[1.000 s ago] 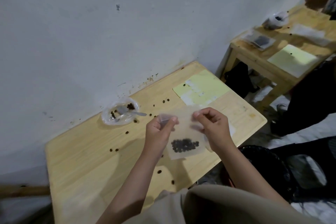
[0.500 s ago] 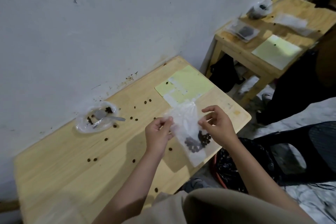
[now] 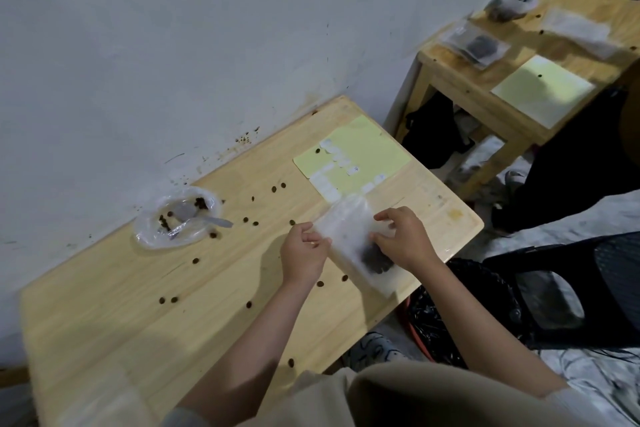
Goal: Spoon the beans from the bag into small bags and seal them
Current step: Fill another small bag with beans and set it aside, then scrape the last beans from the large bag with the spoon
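Note:
A small clear bag (image 3: 349, 236) with a clump of dark beans near its lower end lies low over the right part of the wooden table (image 3: 114, 319). My left hand (image 3: 304, 253) pinches the bag's left edge. My right hand (image 3: 403, 237) holds its right side, fingers curled over the plastic and partly covering the beans. The big clear bag (image 3: 178, 217), rolled down and nearly empty, sits near the wall with a plastic spoon (image 3: 204, 220) resting in it.
Several loose beans lie scattered over the table. A pale yellow sheet (image 3: 367, 149) with white stickers lies at the far right corner. A second wooden table (image 3: 485, 94) with filled bags stands to the right. A black bin (image 3: 446, 315) sits below the table edge.
The small bag has gone from hanging upright between my hands to lying slanted low over the table. Both hands moved down with it, and the view shifted to the right.

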Available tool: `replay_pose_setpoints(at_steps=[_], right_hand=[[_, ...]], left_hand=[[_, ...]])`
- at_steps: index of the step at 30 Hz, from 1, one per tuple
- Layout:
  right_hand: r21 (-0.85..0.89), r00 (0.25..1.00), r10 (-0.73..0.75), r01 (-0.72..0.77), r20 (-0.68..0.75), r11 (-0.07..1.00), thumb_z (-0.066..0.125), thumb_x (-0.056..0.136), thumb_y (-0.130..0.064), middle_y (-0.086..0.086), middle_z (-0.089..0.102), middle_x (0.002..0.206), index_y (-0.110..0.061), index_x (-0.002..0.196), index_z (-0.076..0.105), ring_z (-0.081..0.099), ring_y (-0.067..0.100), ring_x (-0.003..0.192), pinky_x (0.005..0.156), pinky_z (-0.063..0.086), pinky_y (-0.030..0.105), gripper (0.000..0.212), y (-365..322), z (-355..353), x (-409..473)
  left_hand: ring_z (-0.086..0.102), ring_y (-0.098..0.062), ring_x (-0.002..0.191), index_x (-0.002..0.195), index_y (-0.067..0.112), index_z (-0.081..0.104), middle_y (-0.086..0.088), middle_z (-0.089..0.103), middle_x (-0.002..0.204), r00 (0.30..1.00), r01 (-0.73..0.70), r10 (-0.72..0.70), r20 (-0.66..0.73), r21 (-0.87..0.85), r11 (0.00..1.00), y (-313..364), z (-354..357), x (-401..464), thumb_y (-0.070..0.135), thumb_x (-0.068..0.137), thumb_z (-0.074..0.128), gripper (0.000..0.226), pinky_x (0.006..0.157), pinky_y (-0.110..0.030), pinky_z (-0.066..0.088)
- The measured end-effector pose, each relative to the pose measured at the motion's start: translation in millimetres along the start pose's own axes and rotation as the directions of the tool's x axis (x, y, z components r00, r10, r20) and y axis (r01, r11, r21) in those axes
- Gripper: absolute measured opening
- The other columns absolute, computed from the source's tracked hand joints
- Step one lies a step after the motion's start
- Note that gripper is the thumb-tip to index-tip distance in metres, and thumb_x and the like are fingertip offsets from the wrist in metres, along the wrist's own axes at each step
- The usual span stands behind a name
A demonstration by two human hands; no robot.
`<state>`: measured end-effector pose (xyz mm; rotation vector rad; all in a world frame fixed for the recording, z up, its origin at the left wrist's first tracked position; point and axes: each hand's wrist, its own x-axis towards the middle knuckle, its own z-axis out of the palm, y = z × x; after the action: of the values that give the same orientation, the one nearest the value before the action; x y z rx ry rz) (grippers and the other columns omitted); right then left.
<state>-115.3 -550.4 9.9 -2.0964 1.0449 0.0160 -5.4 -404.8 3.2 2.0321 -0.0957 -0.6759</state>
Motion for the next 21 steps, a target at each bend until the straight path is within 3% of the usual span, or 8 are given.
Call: replay_pose_setpoints(at_steps=[2,5,10,12,15,17,19,21], right_hand=[[-0.040,0.999,0.005,-0.007,-0.033,0.999,0.067,0.083,-0.027,0.005,0.044,0.126,-0.017,0.117,0.059,0.038,0.023,0.122,0.095,0.043,0.035,0.036,0,4,-1],[-0.067,0.985,-0.083,0.074,-0.153,0.995,0.066,0.084,-0.024,0.005,0.048,0.125,-0.017,0.112,0.063,0.038,0.027,0.121,0.094,0.044,0.043,0.029,-11,10,-7],[-0.009,0.907,-0.308,0.319,-0.288,0.948,0.067,0.081,-0.009,0.007,0.060,0.104,-0.012,0.096,0.068,0.051,0.026,0.100,0.081,0.042,0.031,0.015,-54,45,-30],[0.007,0.897,-0.387,0.397,-0.213,0.918,0.066,0.081,-0.007,0.006,0.062,0.096,-0.011,0.093,0.068,0.054,0.023,0.093,0.079,0.036,0.022,0.013,-79,72,-44],[0.115,0.892,-0.449,0.452,-0.051,0.885,0.066,0.081,-0.006,0.003,0.064,0.092,-0.011,0.094,0.068,0.057,0.016,0.087,0.077,0.043,0.024,0.014,-119,122,-71],[0.222,0.893,-0.442,0.416,0.081,0.882,0.065,0.080,-0.005,-0.001,0.064,0.092,-0.013,0.092,0.068,0.059,0.009,0.081,0.074,0.044,0.016,0.015,-147,155,-93],[0.277,0.878,-0.420,0.355,0.230,0.893,0.064,0.081,-0.007,-0.003,0.064,0.092,-0.014,0.091,0.068,0.059,0.006,0.077,0.067,0.041,0.006,0.013,-171,189,-114],[0.281,0.854,-0.394,0.308,0.340,0.909,0.063,0.083,-0.010,-0.002,0.066,0.094,-0.013,0.093,0.067,0.060,0.008,0.075,0.067,0.043,0.010,0.012,-191,223,-130]], left_hand=[[0.056,-0.001,0.074,0.114,0.013,0.057,0.004,0.059,0.092,1.000,0.000,0.000,-0.001,-0.015,1.000,-3,-4,-2,0.013,0.083,0.071,0.035,0.055,-0.002,0.042],[0.057,-0.001,0.077,0.114,0.017,0.057,0.002,0.059,0.102,1.000,-0.019,0.019,-0.019,-0.007,1.000,-9,-18,-10,0.018,0.086,0.068,0.029,0.055,-0.003,0.041],[0.056,0.003,0.082,0.109,0.020,0.060,0.008,0.060,0.101,0.985,-0.056,0.055,-0.164,-0.006,0.998,-35,-74,-34,0.022,0.088,0.064,0.021,0.063,-0.007,0.042],[0.056,0.006,0.080,0.105,0.020,0.062,0.009,0.060,0.099,0.962,-0.055,0.049,-0.267,-0.016,0.998,-53,-109,-47,0.020,0.089,0.064,0.016,0.064,-0.004,0.041],[0.060,-0.003,0.084,0.098,0.018,0.063,0.002,0.063,0.100,0.897,-0.033,0.014,-0.442,-0.036,0.999,-92,-166,-66,0.016,0.088,0.064,0.011,0.064,-0.001,0.039],[0.061,-0.017,0.093,0.098,0.016,0.063,-0.003,0.061,0.102,0.839,0.013,-0.024,-0.543,-0.024,1.000,-123,-201,-81,0.013,0.087,0.065,0.011,0.072,-0.009,0.044],[0.060,-0.026,0.096,0.099,0.008,0.065,-0.011,0.060,0.102,0.763,0.038,-0.002,-0.646,0.041,0.998,-153,-234,-96,0.010,0.086,0.066,0.013,0.082,-0.028,0.050],[0.058,-0.029,0.090,0.096,-0.002,0.066,-0.017,0.062,0.093,0.691,0.061,0.056,-0.720,0.136,0.989,-178,-260,-110,0.014,0.081,0.065,0.022,0.083,-0.028,0.046]])
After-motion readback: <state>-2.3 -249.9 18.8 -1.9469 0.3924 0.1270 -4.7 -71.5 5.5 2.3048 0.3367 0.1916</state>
